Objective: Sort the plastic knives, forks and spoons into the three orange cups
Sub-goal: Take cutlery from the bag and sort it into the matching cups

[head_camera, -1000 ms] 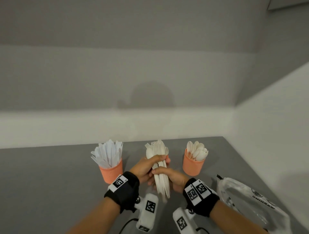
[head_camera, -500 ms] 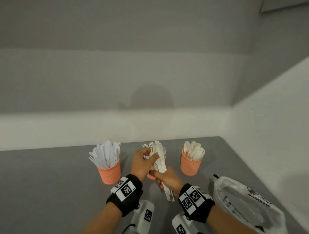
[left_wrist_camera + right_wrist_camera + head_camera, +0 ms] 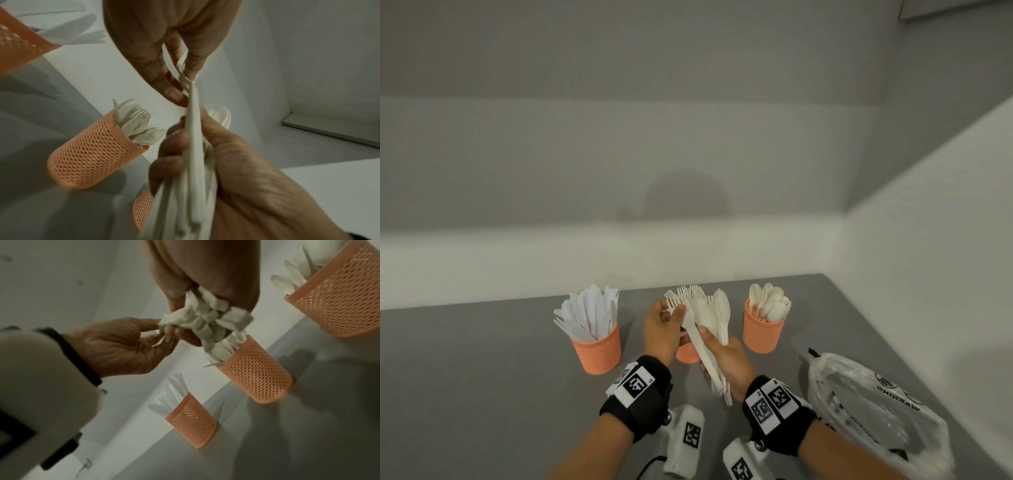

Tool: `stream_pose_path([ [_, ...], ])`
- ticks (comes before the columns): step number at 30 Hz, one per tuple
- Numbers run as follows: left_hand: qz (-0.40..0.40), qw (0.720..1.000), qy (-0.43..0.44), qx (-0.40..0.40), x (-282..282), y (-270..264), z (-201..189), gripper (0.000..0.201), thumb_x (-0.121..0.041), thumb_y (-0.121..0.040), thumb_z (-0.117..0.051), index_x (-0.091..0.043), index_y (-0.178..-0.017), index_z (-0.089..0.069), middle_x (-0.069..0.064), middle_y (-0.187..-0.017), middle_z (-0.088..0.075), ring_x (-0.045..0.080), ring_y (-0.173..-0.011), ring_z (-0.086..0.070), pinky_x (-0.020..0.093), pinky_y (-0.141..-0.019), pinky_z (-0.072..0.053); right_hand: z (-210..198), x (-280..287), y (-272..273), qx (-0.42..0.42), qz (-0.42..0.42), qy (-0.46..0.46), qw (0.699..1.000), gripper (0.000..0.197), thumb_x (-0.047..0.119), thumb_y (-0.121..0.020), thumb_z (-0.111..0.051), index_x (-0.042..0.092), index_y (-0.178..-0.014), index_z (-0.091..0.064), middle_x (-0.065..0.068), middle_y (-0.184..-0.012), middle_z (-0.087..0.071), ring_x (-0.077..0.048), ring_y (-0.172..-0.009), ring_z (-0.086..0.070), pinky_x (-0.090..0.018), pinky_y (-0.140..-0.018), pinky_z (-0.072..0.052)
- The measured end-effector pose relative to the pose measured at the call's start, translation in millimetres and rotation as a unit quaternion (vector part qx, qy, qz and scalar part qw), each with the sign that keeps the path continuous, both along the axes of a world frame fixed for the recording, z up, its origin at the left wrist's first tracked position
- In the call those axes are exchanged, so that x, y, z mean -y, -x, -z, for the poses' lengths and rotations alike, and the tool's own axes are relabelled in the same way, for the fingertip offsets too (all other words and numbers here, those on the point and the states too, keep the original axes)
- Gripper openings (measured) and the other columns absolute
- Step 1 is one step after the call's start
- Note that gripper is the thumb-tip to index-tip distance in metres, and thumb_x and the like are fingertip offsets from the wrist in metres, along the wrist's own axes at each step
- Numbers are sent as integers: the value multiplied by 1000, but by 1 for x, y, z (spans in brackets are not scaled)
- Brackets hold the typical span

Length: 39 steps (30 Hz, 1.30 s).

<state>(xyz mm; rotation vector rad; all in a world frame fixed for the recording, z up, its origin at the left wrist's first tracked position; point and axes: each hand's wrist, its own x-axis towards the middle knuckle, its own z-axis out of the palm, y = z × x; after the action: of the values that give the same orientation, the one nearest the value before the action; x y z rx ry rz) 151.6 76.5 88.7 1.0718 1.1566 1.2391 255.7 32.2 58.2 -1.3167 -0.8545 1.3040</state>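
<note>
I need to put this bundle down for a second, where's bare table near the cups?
Bare grey table lies left of the knife cup and in front of it. It is crowded around the fork cup, where both hands work, and right of the spoon cup, where the plastic bag lies.

Three cups: knife cup (image 3: 598,353), fork cup (image 3: 90,155), spoon cup (image 3: 762,334), all orange, fine mesh pattern of small holes. Knives (image 3: 590,313) white; forks (image 3: 683,298) and spoons (image 3: 770,303) off-white, cream. Bench (image 3: 482,377) plain grey. Wrist bands (image 3: 640,394) black, carrying white tags with black square-code patterns. Bag (image 3: 873,407) clear, black lettering.
</note>
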Motion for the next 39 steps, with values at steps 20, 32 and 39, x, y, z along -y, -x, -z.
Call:
stream_pose_path([
  [20,143,989,18,20,5,16,5,33,-35,-82,-66,-15,-64,-48,-5,-46,-38,6,-38,-33,17,-37,-28,-10,-1,-10,-133,-152,54,978,20,28,-91,-51,22,-73,-58,8,-36,-31,-3,-30,-29,-15,-36,-32],
  [32,133,990,34,-22,12,3,1,32,-10,-70,-74,-6,-100,-64,16,-94,-69,24,-82,-66,33,-73,-56,-21,4,-2,-46,-323,121,937,20,26,-75,-53,19,-56,-55,7,-41,-47,-8,-45,-51,-22,-59,-49],
  [39,58,997,7,-58,5,-2,-3,27,-19,-75,-74,-7,-98,-65,6,-83,-69,13,-70,-66,17,-53,-50,-15,4,6,75,-165,13,983,14,22,-94,-52,16,-82,-54,-4,-55,-49,-10,-40,-49,-22,-42,-46],
])
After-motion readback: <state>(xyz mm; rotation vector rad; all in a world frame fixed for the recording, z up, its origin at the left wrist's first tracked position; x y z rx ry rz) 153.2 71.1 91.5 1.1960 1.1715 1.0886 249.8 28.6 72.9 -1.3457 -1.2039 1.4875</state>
